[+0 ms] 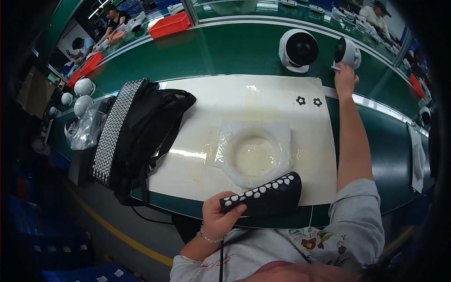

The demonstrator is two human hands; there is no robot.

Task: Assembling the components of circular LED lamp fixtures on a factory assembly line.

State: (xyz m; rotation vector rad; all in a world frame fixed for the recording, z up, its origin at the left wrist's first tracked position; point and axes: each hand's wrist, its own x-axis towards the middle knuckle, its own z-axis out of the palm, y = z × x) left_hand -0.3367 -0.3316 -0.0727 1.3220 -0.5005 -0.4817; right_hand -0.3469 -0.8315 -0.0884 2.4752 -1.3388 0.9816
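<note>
Head view, left to right: blue bins bear small white labels too small to read; above them, at least three white round units sit near one clear plastic bag, next to one black mesh heap with one white-dotted band. The left hand, its arm bent close to the body and wrist ringed by one bracelet, has fingers pinching one dotted black sheet at its left end, over the near edge of the worktop. Red script marks the shirt just below this hand. Beyond the sheet, one white foam block with a round hollow rests on one white board; two black flower shapes lie at the board's far right. Past them stand two white devices with round black faces, a nearer-left one and a right-hand one. The right arm stretches forward, and the right hand touches the latter's foot, fingers bent; whether they grip, I cannot tell.
</note>
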